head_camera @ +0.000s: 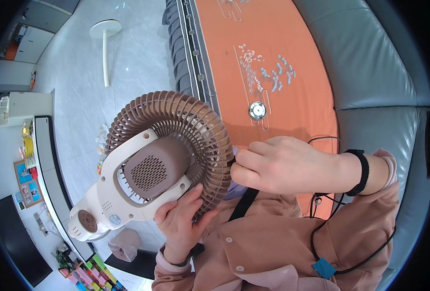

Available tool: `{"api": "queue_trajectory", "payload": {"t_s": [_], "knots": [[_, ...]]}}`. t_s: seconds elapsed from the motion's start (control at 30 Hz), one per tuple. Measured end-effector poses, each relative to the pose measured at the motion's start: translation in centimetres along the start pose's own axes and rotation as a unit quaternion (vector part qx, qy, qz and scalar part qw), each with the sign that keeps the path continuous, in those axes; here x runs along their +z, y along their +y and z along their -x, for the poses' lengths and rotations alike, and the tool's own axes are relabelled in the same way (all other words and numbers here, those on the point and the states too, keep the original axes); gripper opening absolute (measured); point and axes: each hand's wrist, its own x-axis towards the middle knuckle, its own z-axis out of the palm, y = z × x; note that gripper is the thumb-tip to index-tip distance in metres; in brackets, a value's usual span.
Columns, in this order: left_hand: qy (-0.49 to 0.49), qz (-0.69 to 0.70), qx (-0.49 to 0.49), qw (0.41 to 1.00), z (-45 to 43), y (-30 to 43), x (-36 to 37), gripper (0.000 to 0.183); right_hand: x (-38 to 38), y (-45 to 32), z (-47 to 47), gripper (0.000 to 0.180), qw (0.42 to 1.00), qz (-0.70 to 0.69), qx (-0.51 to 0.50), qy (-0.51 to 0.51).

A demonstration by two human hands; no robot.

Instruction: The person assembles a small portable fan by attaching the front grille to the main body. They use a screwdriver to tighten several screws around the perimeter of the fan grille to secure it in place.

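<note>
A fan head with a brown ribbed grille (pixel 220 145), a brown motor cover (pixel 156 165) and a cream plastic bracket (pixel 106 194) is tilted in front of my torso, its back facing up. My left hand (pixel 185 214) holds it from below, fingers spread over the bracket and the grille's lower edge. My right hand (pixel 276 163) is curled against the grille's right rim. A small dark part shows by its fingertips; what they grip is hidden. On the orange cloth (pixel 284 40) lies a round metallic disc (pixel 257 110), beyond my right hand.
A white stand with a round base (pixel 106 29) lies on the tiled floor at upper left. A grey-green leather sofa (pixel 376 65) runs along the right. Black cable (pixel 367 262) with a blue clip (pixel 324 267) crosses my jacket. A lined waste bin (pixel 125 244) stands below the fan.
</note>
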Motion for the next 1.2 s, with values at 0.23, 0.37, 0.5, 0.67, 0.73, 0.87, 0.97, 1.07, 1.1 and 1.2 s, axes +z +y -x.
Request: {"api": "queue_trajectory", "payload": {"t_s": [0.23, 0.37, 0.5, 0.67, 0.73, 0.87, 0.97, 1.07, 1.1, 1.2], "knots": [[0.007, -0.008, 0.012, 1.0, -0.6, 0.1, 0.6, 0.037, 0.9, -1.0, -0.1, 0.025, 0.988, 0.002, 0.147, -0.054], [0.001, -0.007, 0.004, 1.0, -0.5, 0.0, 0.4, 0.038, 1.3, -1.1, -0.3, 0.023, 0.993, 0.013, 0.12, -0.004], [0.01, -0.005, 0.003, 1.0, -0.1, -0.2, 0.2, 0.039, 1.0, -0.4, -0.4, 0.021, 0.997, -0.037, 0.042, 0.056], [0.009, -0.007, 0.013, 1.0, 0.0, 0.0, 0.6, 0.038, 0.6, 0.8, -0.2, 0.02, 0.999, -0.028, 0.022, -0.031], [0.015, -0.008, 0.018, 1.0, -0.2, -0.1, 0.7, 0.037, 1.0, 0.6, -0.3, 0.02, 0.997, -0.037, 0.056, -0.028], [0.021, -0.011, 0.019, 1.0, -0.3, -0.1, 0.7, 0.037, 1.6, -0.5, -0.2, 0.019, 0.989, -0.046, 0.134, -0.028], [0.02, -0.007, 0.014, 1.0, -0.2, -0.2, 0.4, 0.037, 1.2, -0.5, 0.0, 0.019, 0.994, -0.032, 0.095, 0.035], [0.016, -0.004, 0.002, 1.0, 0.0, -0.1, 0.2, 0.037, 0.6, 0.2, 0.3, 0.02, 0.999, -0.022, 0.018, 0.025], [0.016, -0.004, -0.001, 1.0, 0.1, -0.1, 0.2, 0.037, 0.4, 0.4, 0.3, 0.02, 1.0, -0.021, -0.008, 0.001], [-0.001, -0.01, 0.003, 1.0, 0.2, 0.0, 0.4, 0.036, 0.7, 0.6, -0.1, 0.019, 0.999, 0.001, 0.018, 0.042]]}}
